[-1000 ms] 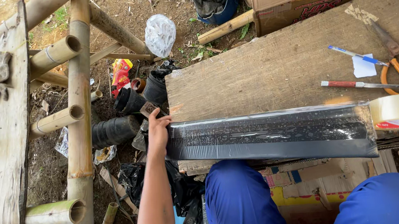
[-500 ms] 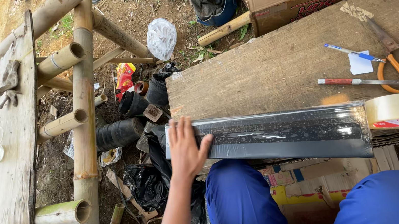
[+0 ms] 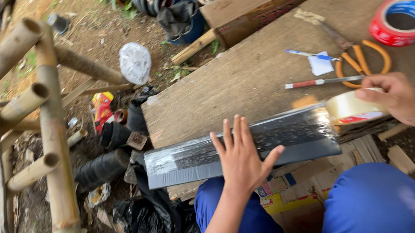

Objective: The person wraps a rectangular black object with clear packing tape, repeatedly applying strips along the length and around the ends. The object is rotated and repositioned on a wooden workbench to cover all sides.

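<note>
A long dark flat piece (image 3: pixel 186 159), shiny with clear tape, lies along the near edge of a wooden board (image 3: pixel 244 74). My left hand (image 3: pixel 241 152) presses flat on its middle with fingers spread. At the piece's right end my right hand (image 3: pixel 394 97) grips a roll of clear tape (image 3: pixel 348 107), whose strip runs along the dark piece.
Orange-handled scissors (image 3: pixel 354 52), a blue pen (image 3: pixel 311 54), a thin red-handled tool (image 3: pixel 318 82) and a red tape roll (image 3: pixel 404 18) lie on the board. A bamboo frame (image 3: pixel 54 147) stands at left. Black tubes (image 3: pixel 99 168) and bags litter the dirt. My blue-trousered knees (image 3: pixel 373 201) sit below the board.
My left hand has slid right along the dark piece from its left end to the middle. The right hand with the tape roll has moved slightly left.
</note>
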